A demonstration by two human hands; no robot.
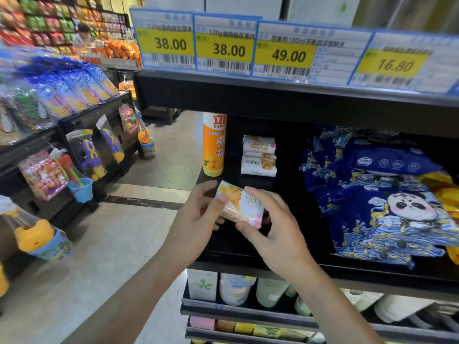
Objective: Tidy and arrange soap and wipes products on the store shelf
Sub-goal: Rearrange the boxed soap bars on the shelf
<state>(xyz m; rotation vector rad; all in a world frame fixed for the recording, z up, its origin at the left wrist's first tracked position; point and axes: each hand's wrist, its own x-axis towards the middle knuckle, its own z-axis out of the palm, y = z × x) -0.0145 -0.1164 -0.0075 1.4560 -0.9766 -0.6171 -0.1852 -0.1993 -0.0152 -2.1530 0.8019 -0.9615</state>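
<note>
A white and peach soap bar (242, 203) in a printed wrapper is held between both hands at the front left of the black shelf (248, 261). My left hand (198, 217) grips its left end, thumb on top. My right hand (270, 224) pinches its right end. Behind it, a small stack of the same soap bars (259, 155) stands deeper on the shelf. Blue panda-print wipes packs (377, 202) lie piled on the shelf's right side.
An orange bottle (214, 145) stands at the shelf's left edge. Yellow price tags (283, 54) line the shelf above. White bottles and boxes (233, 289) fill the shelf below. An aisle floor and a toy rack (82, 155) lie to the left.
</note>
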